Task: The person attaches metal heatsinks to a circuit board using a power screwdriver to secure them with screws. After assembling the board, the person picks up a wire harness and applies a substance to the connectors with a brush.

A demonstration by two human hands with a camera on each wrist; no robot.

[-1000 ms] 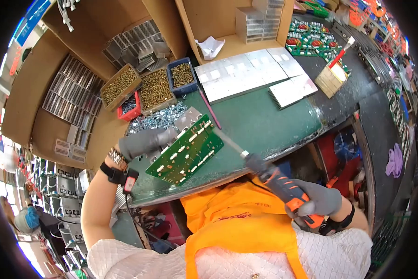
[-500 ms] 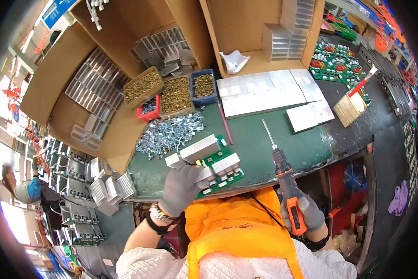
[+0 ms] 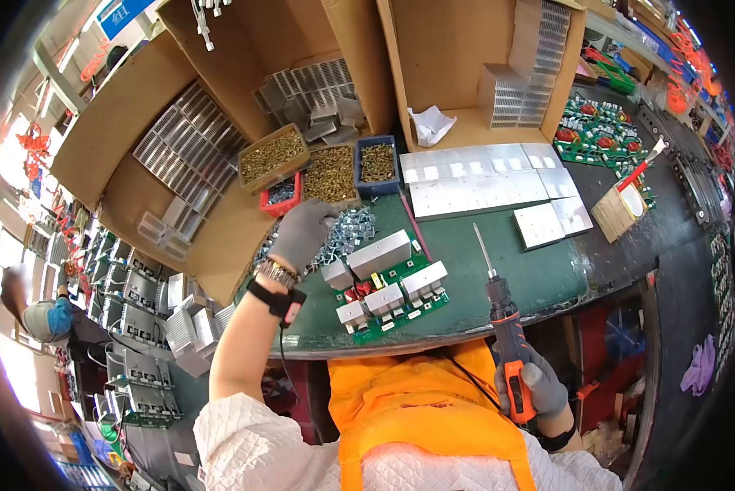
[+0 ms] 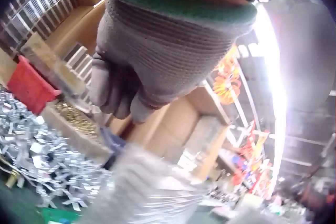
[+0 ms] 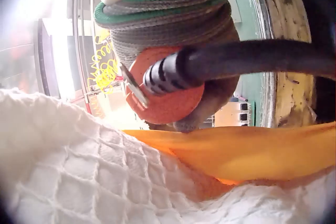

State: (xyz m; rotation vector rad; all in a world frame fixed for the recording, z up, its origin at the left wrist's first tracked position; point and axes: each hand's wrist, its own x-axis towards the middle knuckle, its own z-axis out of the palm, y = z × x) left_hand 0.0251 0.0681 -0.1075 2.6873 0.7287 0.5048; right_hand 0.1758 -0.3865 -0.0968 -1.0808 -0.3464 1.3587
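My gloved left hand (image 3: 303, 237) reaches over a heap of small metal clips (image 3: 352, 232), fingertips close to the front edge of a bin of brass screws (image 3: 329, 173). Its fingers (image 4: 113, 95) bend loosely downward in the left wrist view, with nothing visible between them. A green circuit board (image 3: 375, 334) with silver heatsinks (image 3: 380, 254) lies on the bench, parts upward, in front of me. My gloved right hand (image 3: 539, 385) grips an electric screwdriver (image 3: 506, 323), its bit pointing up and away from me. The orange butt end (image 5: 176, 106) and black cable (image 5: 252, 58) show in the right wrist view.
Flat silver heatsink plates (image 3: 474, 188) lie across the bench's back. Behind stand cardboard boxes (image 3: 457, 49) with stacked heatsinks. A blue bin (image 3: 376, 186) and a red bin (image 3: 279, 208) flank the screws. At right is a wooden block (image 3: 617, 214) holding a red-handled brush.
The circuit board, first tilted in my left hand, was turned over and set on the bench. My left hand let go and moved to the clips and screws. The screwdriver swung more upright.
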